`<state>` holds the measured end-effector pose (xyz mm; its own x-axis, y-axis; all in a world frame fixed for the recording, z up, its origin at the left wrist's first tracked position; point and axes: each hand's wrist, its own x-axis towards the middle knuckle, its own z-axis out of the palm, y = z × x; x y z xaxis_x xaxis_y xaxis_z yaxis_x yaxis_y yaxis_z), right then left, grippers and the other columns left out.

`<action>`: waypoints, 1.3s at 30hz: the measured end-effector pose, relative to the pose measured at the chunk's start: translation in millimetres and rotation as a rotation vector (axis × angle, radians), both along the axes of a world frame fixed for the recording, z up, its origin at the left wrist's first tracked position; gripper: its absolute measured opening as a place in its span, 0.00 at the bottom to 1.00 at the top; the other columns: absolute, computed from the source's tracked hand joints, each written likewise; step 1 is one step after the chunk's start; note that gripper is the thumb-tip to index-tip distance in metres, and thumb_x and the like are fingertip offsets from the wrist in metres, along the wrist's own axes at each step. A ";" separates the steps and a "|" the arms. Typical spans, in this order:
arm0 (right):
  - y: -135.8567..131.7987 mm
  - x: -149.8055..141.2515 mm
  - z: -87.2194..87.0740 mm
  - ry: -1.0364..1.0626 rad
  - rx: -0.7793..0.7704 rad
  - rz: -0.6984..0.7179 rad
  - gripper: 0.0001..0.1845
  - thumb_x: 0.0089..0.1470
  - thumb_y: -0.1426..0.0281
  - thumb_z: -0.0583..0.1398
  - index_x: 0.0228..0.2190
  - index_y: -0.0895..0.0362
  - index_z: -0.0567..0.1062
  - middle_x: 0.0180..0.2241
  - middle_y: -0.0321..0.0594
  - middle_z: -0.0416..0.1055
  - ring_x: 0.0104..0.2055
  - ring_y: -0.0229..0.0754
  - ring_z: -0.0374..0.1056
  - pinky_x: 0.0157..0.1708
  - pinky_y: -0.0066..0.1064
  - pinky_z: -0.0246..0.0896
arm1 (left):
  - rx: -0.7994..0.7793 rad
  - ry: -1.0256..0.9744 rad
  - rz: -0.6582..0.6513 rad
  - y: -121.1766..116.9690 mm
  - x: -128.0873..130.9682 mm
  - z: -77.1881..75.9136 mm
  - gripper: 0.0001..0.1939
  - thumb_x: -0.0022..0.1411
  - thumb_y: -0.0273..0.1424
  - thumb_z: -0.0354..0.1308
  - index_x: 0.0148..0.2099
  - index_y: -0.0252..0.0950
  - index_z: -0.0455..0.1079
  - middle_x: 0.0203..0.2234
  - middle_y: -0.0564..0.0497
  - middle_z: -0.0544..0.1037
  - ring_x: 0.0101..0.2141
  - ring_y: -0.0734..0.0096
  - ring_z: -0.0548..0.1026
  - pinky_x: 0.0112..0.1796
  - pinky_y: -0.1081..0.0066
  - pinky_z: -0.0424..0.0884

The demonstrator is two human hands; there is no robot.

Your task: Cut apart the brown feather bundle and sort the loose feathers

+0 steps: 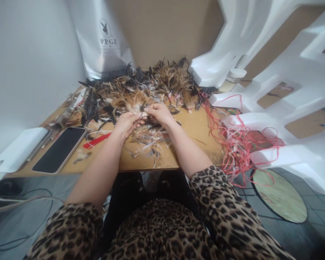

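Both hands meet over the middle of the table, in front of a heap of brown and black feathers (111, 92). Between the fingertips is a small feather (142, 107) with a dark tip and a pale base. My left hand (128, 122) pinches its lower end, fingers curled. From the right, my right hand (158, 112) closes thumb and forefinger on it, touching close to the left fingertips. Loose feather scraps (151, 139) lie on the tabletop below the hands. Bundled brown feathers (176, 79) stand behind, some tied with red string at the base.
A phone (61, 150) and a white power bank (20, 150) with a cable lie at the left. Red strips (97, 140) are beside my left forearm. Tangled red string (238, 144) hangs over the right edge, against white foam packing (287, 155). A silver bag (105, 43) stands behind.
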<state>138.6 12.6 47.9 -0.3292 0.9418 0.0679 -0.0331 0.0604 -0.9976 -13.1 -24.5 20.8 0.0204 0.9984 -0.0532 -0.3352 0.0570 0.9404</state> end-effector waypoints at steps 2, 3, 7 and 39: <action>-0.1 -0.1 0.3 -0.006 0.015 -0.002 0.21 0.34 0.58 0.68 0.19 0.60 0.67 0.11 0.27 0.59 0.13 0.26 0.50 0.14 0.20 0.44 | -0.006 0.005 -0.006 0.5 -0.4 -1.2 0.12 0.47 0.29 0.66 0.33 0.26 0.73 0.27 0.43 0.79 0.20 0.79 0.74 0.18 0.83 0.65; 0.1 -0.4 0.1 -0.009 0.026 -0.002 0.21 0.34 0.58 0.68 0.18 0.60 0.67 0.11 0.27 0.60 0.14 0.26 0.51 0.14 0.20 0.44 | -0.009 0.005 -0.007 0.6 -0.5 -1.6 0.11 0.47 0.29 0.66 0.33 0.26 0.73 0.27 0.43 0.79 0.20 0.79 0.73 0.19 0.83 0.65; 2.5 -2.0 -4.5 -0.022 0.076 0.011 0.19 0.36 0.60 0.67 0.19 0.60 0.67 0.11 0.27 0.60 0.14 0.26 0.51 0.15 0.20 0.45 | -0.028 0.004 -0.015 0.3 0.5 -0.6 0.08 0.48 0.26 0.65 0.32 0.26 0.73 0.25 0.44 0.79 0.20 0.80 0.73 0.18 0.83 0.64; 3.8 -0.6 -8.5 -0.352 0.535 -0.179 0.07 0.46 0.69 0.59 0.26 0.61 0.74 0.24 0.35 0.72 0.27 0.33 0.64 0.32 0.25 0.58 | -0.158 -0.072 -0.041 1.0 -0.5 -3.0 0.01 0.52 0.20 0.61 0.29 0.25 0.72 0.24 0.44 0.78 0.20 0.79 0.73 0.18 0.84 0.67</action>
